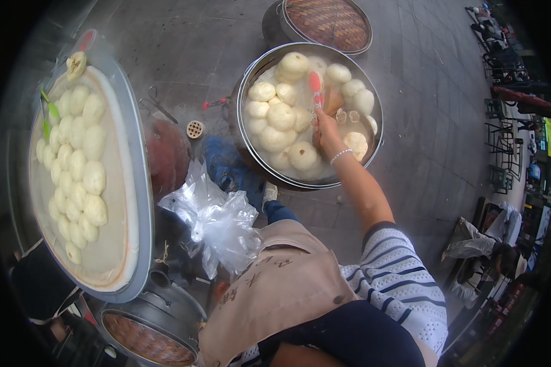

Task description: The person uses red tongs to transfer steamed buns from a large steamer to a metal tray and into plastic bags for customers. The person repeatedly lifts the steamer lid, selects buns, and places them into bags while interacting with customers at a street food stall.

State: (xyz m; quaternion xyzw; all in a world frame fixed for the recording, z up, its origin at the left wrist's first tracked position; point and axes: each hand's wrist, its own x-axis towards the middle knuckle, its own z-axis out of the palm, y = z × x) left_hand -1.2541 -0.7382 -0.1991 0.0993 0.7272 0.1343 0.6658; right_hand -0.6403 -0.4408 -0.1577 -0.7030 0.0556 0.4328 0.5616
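My right hand is closed around red-tipped tongs above a large round metal steamer. Pale steamed buns are piled in the steamer, mostly to the left of the hand and along the far side. A flat, round, pale piece lies to the right of my wrist. Beside the tongs is a brownish wedge whose kind I cannot tell. My left hand is out of view. More buns lie in rows on a cloth in the wide round tray at the left.
A bunch of clear plastic bags hangs between tray and steamer. Woven bamboo lids lie at the top and lower left. Metal fire tongs and a honeycomb coal briquette are on the paving. Stools stand far right.
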